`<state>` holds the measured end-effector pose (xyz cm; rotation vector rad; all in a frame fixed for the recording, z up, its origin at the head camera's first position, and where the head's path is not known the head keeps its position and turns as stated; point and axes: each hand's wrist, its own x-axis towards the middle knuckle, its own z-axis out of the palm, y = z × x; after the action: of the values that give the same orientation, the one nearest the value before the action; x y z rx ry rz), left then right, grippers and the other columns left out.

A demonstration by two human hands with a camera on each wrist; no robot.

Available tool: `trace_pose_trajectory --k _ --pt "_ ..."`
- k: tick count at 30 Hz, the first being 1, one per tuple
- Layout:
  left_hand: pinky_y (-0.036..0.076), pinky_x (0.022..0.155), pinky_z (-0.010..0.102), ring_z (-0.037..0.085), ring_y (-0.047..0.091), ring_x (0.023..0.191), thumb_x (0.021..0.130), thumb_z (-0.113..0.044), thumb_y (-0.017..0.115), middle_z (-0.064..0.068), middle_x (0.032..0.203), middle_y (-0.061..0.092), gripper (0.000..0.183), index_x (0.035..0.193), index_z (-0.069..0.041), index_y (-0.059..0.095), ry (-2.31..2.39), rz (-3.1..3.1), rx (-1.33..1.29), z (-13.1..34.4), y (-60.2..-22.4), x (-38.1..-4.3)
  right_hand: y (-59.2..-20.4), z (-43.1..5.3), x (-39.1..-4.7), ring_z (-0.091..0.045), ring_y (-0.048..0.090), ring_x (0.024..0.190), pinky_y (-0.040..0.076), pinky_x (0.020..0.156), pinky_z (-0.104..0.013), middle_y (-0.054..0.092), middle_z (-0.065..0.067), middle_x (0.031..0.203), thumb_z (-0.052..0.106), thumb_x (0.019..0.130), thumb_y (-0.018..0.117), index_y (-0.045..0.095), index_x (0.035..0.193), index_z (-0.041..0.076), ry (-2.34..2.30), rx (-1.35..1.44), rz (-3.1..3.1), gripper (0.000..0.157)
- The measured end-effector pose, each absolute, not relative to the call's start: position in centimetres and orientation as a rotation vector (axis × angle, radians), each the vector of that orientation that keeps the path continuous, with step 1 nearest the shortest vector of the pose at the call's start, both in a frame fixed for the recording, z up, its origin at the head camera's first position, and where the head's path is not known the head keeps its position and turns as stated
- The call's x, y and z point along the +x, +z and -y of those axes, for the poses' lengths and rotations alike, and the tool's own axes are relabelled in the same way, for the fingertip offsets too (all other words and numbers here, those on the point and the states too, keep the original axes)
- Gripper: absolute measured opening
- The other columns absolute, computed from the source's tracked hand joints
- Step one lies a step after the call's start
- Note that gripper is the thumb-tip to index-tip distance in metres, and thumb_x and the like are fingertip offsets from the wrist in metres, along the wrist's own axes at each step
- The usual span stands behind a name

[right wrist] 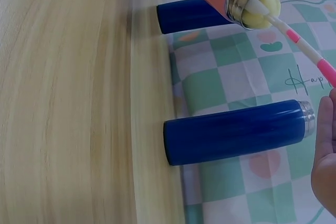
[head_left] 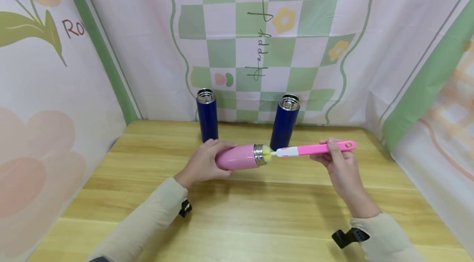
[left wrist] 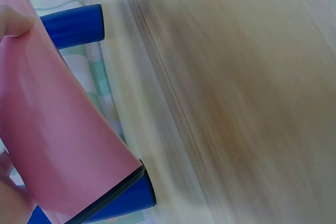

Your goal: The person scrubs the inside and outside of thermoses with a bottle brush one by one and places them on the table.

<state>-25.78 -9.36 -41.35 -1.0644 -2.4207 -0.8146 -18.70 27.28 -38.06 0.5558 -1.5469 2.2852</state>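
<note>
My left hand (head_left: pixel 208 161) grips a pink bottle (head_left: pixel 237 157) round its base end, holding it nearly level above the table with its steel mouth to the right. In the left wrist view the thumb presses on the side of the pink bottle (left wrist: pixel 63 114). My right hand (head_left: pixel 342 169) pinches the pink handle of a bottle brush (head_left: pixel 305 149). The yellow sponge head (head_left: pixel 266 153) sits partly inside the bottle's mouth. In the right wrist view part of the sponge head (right wrist: pixel 265 11) bulges out past the steel rim.
Two dark blue bottles without lids stand at the back of the wooden table (head_left: pixel 237 212): a left one (head_left: pixel 208 118) and a right one (head_left: pixel 284 124). The right one is just behind the brush. A patterned cloth (head_left: pixel 248 52) hangs behind them.
</note>
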Motion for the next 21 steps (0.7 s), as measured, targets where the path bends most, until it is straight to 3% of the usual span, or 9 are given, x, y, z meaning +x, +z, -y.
trace_pose_trajectory --k 9,15,21 --pt "0.049 0.085 0.038 0.014 0.055 0.103 0.065 -0.038 0.09 -0.005 0.12 0.065 0.071 0.13 -0.023 0.066 -0.82 2.421 -1.07 9.6 -41.3 -25.9 -38.3 -26.5 -19.0 -0.018 0.072 0.083 0.057 0.08 -0.031 0.071 -0.012 0.091 0.015 0.107 0.045 0.068 0.105 -0.001 2.262 0.492 1.602 0.028" --pt "0.049 0.085 0.038 0.014 0.056 0.103 0.065 -0.035 0.092 -0.004 0.121 0.065 0.072 0.13 -0.022 0.066 -0.805 2.428 -1.071 9.5 -41.5 -25.9 -38.6 -26.1 -19.3 -0.018 0.072 0.082 0.057 0.079 -0.031 0.071 -0.011 0.091 0.017 0.107 0.047 0.065 0.106 -0.006 2.251 0.454 1.628 0.029" --pt "0.048 0.086 0.037 0.013 0.055 0.104 0.065 -0.033 0.092 -0.004 0.123 0.065 0.071 0.13 -0.021 0.066 -0.804 2.428 -1.075 9.4 -41.5 -26.0 -39.2 -25.6 -19.5 -0.015 0.07 0.082 0.057 0.079 -0.028 0.07 -0.009 0.093 0.015 0.107 0.047 0.068 0.104 0.001 2.263 0.456 1.639 0.025"
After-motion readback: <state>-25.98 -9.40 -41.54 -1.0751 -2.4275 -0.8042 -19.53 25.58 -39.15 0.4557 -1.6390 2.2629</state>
